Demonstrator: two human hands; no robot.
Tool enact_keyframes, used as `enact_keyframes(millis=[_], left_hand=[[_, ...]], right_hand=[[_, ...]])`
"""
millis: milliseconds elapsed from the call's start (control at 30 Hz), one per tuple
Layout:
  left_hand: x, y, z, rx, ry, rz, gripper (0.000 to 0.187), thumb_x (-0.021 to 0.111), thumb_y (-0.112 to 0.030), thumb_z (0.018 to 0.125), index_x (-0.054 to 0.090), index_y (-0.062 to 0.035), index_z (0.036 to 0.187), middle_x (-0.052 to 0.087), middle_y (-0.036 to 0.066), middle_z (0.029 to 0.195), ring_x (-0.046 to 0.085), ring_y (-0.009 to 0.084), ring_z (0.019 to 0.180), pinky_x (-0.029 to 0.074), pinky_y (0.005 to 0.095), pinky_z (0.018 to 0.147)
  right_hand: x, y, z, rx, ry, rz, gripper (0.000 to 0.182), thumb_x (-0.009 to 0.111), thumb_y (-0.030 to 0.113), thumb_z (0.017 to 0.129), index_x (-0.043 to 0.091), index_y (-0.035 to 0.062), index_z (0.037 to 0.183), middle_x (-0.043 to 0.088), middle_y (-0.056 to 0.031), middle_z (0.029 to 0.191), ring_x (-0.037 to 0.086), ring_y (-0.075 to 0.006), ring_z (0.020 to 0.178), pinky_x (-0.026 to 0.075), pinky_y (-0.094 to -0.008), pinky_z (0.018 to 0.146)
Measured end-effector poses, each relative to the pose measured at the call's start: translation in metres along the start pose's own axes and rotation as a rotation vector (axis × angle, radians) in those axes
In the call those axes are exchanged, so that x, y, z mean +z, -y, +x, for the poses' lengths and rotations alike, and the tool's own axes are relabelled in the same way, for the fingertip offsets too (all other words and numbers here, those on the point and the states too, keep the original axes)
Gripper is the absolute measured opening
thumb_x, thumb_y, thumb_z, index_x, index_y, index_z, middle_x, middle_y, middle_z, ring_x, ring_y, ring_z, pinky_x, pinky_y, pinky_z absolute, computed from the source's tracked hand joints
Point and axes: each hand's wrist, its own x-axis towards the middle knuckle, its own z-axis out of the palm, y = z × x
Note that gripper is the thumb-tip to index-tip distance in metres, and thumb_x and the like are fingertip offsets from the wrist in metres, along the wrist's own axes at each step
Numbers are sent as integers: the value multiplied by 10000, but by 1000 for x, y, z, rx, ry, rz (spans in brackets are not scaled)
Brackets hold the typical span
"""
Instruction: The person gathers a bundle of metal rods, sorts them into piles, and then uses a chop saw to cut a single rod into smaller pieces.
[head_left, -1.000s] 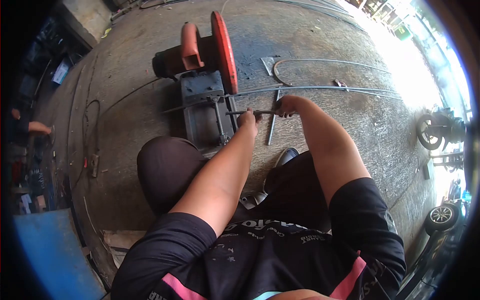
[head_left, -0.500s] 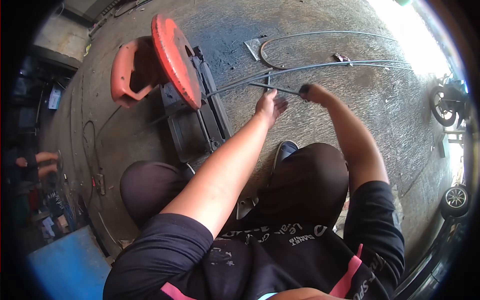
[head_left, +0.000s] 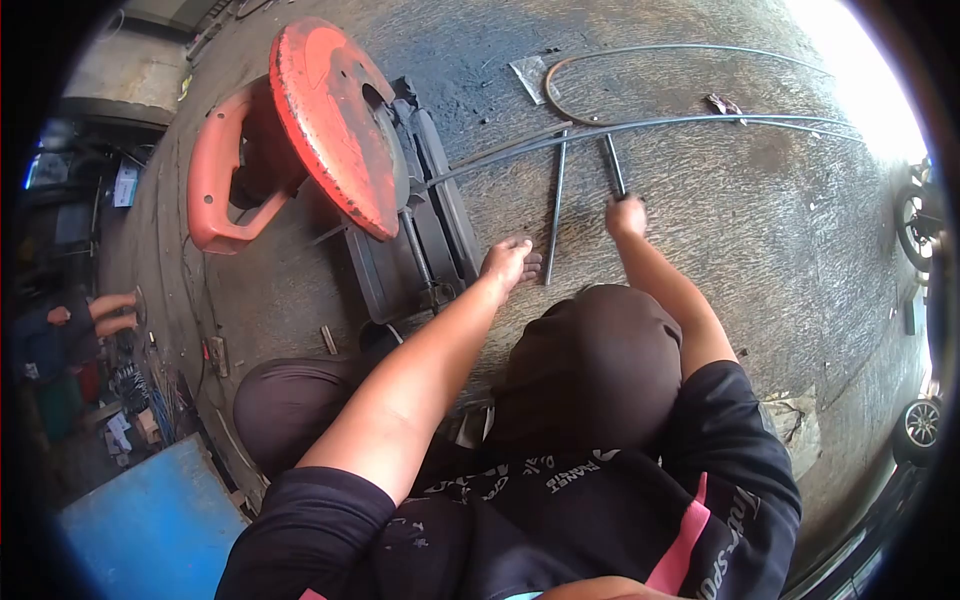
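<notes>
My right hand (head_left: 627,215) is closed round the near end of a short metal rod (head_left: 613,160) that points away from me. My left hand (head_left: 512,262) holds nothing, its fingers stretched out above the floor. Just right of it lies another straight metal rod (head_left: 556,205), apart from the fingers. To the left stands a cut-off saw with a red guard (head_left: 335,120), a red handle (head_left: 212,215) and a dark base (head_left: 450,190). Long thin metal rods (head_left: 650,124) run from the saw to the right.
A bent rod (head_left: 548,85) curves across the floor beside a clear plastic scrap (head_left: 530,78). A blue panel (head_left: 150,515) is at lower left, near another person's legs (head_left: 112,312). Wheels (head_left: 918,422) stand along the right edge.
My right hand has swung the short rod from pointing left to pointing away from me. My left hand has drawn back toward me, and the rod on the floor now shows at full length.
</notes>
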Motion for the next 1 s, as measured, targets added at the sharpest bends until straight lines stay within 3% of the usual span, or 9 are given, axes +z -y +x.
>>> enact_keyframes(millis=[167, 233, 300, 467, 567, 833, 900, 933, 1000], left_hand=[[-7, -9, -11, 22, -5, -65, 426, 467, -261, 962, 404, 13, 1282, 590, 218, 1092, 607, 282, 1000, 519, 377, 832], [-7, -18, -20, 34, 16, -82, 432, 474, -258, 960, 401, 20, 1282, 588, 222, 1092, 607, 278, 1000, 521, 377, 834], [-12, -18, -21, 44, 6, -96, 435, 484, -257, 956, 403, 22, 1279, 595, 216, 1080, 613, 272, 978, 524, 368, 820], [-33, -12, -14, 40, -39, -68, 398, 495, -248, 949, 433, 7, 1248, 626, 164, 1023, 632, 224, 891, 526, 327, 756], [-31, -13, -12, 21, -62, -63, 357, 502, -243, 946, 466, -6, 1212, 630, 140, 1002, 628, 202, 862, 523, 322, 742], [-46, 11, -16, -7, -80, 132, 387, 506, -240, 935, 475, 11, 1229, 612, 173, 1070, 622, 247, 901, 525, 341, 746], [-50, 19, -15, -8, -61, 129, 213, 523, -235, 907, 574, -39, 975, 619, 70, 830, 601, 177, 689, 509, 310, 597], [-54, 15, -17, -68, 11, 191, 363, 492, -244, 939, 485, -7, 1214, 590, 151, 1134, 620, 260, 914, 517, 378, 770], [-57, 14, -20, -80, -2, 77, 352, 485, -235, 942, 480, -15, 1217, 596, 140, 1113, 618, 260, 915, 513, 382, 777]], right_hand=[[28, 54, -45, -250, 498, -251, 556, 545, 458, 855, 587, -10, 1153, 581, -225, 1173, 535, -350, 1141, 440, -395, 949], [64, 39, -32, -348, 455, -303, 674, 588, 571, 793, 620, -39, 1078, 590, -278, 1109, 561, -346, 1104, 451, -405, 928], [71, 36, -25, -443, 457, -415, 523, 523, 452, 864, 638, -15, 1068, 640, -194, 1067, 597, -319, 1054, 475, -391, 886], [29, 22, -43, -339, 705, -111, 302, 537, 281, 805, 642, -1, 780, 653, -122, 745, 612, -185, 562, 510, -340, 538], [16, 5, -59, -309, 727, 156, 230, 550, 206, 799, 618, -13, 792, 638, -107, 662, 614, -178, 566, 509, -330, 538], [-37, 6, -67, -837, 795, -267, 171, 558, 189, 812, 615, 38, 869, 649, -112, 762, 620, -230, 707, 484, -371, 642], [-54, 9, -80, -835, 817, -322, 173, 563, 195, 821, 614, 42, 883, 654, -118, 795, 624, -244, 750, 484, -375, 663], [-62, 13, -89, -823, 837, -367, 175, 567, 201, 831, 613, 46, 898, 658, -125, 829, 629, -258, 793, 484, -379, 683], [-63, 7, -95, -893, 834, -225, 182, 563, 204, 840, 609, 48, 923, 657, -132, 864, 629, -267, 830, 484, -384, 712]])
